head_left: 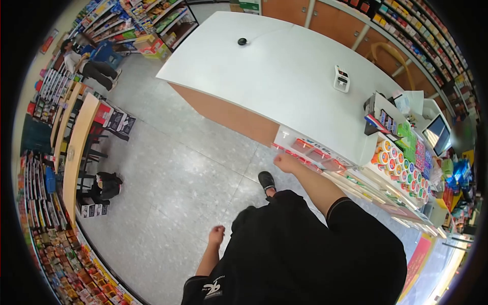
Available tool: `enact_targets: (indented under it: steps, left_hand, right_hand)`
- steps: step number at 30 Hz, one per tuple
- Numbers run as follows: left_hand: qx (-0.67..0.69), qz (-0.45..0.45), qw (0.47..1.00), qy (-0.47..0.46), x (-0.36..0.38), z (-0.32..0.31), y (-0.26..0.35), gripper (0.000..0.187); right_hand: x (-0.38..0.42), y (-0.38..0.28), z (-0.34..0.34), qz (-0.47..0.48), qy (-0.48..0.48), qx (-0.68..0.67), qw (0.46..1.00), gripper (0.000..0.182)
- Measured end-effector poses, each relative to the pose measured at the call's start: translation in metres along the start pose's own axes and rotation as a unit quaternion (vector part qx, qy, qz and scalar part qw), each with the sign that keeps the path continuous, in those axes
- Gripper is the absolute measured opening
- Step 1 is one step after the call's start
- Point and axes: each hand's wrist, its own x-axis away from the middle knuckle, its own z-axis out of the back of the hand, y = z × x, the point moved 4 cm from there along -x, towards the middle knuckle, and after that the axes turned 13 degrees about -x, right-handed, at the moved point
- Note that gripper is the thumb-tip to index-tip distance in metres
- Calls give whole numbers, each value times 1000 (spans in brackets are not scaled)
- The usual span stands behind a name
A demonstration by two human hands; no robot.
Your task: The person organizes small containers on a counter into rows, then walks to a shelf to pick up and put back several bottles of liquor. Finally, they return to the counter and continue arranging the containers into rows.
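My right hand point(286, 162) is curled into a loose fist beside the counter's front, close to a clear-fronted display with red edging point(315, 152). Lower down, my left hand point(216, 235) hangs at my side over the floor, its fingers bent inward. Nothing shows in either hand. Above and to the right spreads the white counter point(239, 66). On it stand a small white device point(341, 79) and a round black object point(242, 41) with a thin cable. One dark shoe point(266, 181) is visible on the floor ahead of me.
Grey tiled floor point(162, 168) extends to the left and ahead. A wooden-edged table point(81, 147) with dark chairs stands left. Packed shelves point(66, 264) line the left wall. Round-lidded tubs point(401, 168) and a screen point(437, 134) are at right. A person point(91, 66) is far left.
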Motion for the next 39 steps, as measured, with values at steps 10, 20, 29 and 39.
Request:
enact_targets:
  steps: [10,20,29,39]
  left_hand:
    - [7,44,998,51,16,70,-106,31]
    - [-136,24,988,-71,-72,76,-88,40]
    - [-152,-80,984,-56,-158,202,100,38]
    - [161,69,983,-48,-209,309,52,20]
  right_hand:
    - [91,36,-74,-31,-54,45,997,39]
    - [311,222,-71,-540,-87,80,833,38]
    - [61,89,-94,-205,-45,3,978,30]
    - [-255,-172,-66,-46,-47,-120,991,33]
